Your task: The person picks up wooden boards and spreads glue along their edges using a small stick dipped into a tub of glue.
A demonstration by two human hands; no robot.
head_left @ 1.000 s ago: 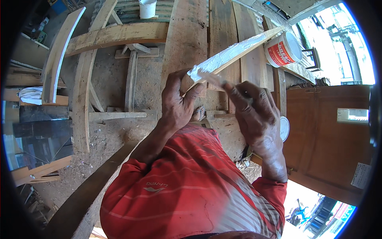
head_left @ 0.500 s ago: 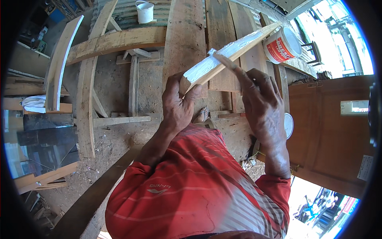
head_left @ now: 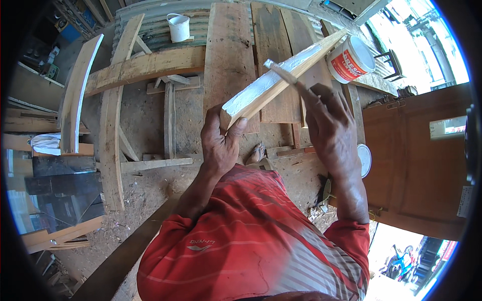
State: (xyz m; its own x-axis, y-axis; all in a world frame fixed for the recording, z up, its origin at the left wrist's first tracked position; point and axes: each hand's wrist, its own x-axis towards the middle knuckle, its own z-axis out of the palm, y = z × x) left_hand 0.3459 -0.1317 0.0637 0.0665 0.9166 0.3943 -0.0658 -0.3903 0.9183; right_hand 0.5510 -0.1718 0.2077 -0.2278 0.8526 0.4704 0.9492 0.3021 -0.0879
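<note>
A narrow wooden bar [head_left: 252, 94] slants up and away to the right in front of me, its upper face coated with a thick white paste that looks like glue. My left hand [head_left: 220, 143] grips its near end, thumb on one side and fingers on the other. In my right hand [head_left: 329, 128] is a thin flat wooden stick [head_left: 284, 74], pinched near its lower end. White paste clings to the stick's tip, which lies over the left edge of the coated face; whether it touches cannot be told.
Wide planks [head_left: 228, 55] rest on a bench ahead. Beyond the bar's far end stands a white tub [head_left: 351, 59] with a red label. A white bucket [head_left: 179, 29] sits further left. Timber beams [head_left: 145, 66] cross on the left; a brown wooden panel [head_left: 411, 165] stands at right.
The stick's tip has shifted slightly off the bar's left edge. Both hands keep their grips, and the whole view has tilted a little.
</note>
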